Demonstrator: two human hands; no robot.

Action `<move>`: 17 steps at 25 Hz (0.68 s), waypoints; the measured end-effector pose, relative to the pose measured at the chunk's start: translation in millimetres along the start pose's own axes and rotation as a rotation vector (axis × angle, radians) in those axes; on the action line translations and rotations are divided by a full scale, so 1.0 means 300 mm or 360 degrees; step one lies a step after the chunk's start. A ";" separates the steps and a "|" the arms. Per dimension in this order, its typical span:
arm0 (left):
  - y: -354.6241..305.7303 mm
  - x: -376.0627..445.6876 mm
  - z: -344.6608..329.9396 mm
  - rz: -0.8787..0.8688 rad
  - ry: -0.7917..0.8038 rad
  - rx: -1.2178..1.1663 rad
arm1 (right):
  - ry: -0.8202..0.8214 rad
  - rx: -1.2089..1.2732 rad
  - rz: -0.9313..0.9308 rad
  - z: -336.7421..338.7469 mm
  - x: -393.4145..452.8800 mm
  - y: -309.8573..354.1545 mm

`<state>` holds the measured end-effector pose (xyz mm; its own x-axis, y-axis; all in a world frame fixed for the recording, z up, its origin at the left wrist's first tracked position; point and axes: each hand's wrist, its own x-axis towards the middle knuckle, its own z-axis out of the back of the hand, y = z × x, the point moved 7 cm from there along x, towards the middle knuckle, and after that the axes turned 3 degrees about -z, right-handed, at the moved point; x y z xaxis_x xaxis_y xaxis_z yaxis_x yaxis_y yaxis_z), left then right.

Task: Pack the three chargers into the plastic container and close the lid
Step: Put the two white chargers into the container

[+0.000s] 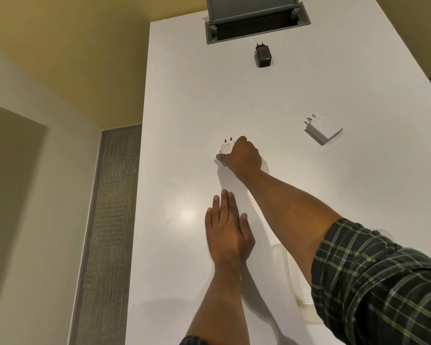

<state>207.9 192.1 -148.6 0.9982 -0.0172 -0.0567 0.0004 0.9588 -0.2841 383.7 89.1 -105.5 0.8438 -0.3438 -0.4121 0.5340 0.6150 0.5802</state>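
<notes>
White table (184, 100) with three chargers, a container and a hand on it.

A cable hatch (256, 28) is set into the table's far end, lid raised. Just nearer than the hatch lies the black charger (263, 56), pins toward it. Well nearer and right of the hatch sits the large white charger (324, 129). Nearer still, about in line with the hatch, the small white charger (227, 148) lies partly covered. The left hand (228, 230) rests flat beyond that. The container (291, 277) shows only an edge, far from the hatch.
</notes>
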 end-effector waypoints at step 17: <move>-0.041 -0.055 0.026 -0.0150 0.0059 0.0096 | 0.0010 0.0261 0.0511 0.356 -0.274 -0.157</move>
<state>192.0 182.7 -136.6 0.9907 -0.1174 -0.0685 0.0987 0.9678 -0.2317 294.8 12.5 -24.0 0.9698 -0.1469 -0.1947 0.2438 0.5689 0.7855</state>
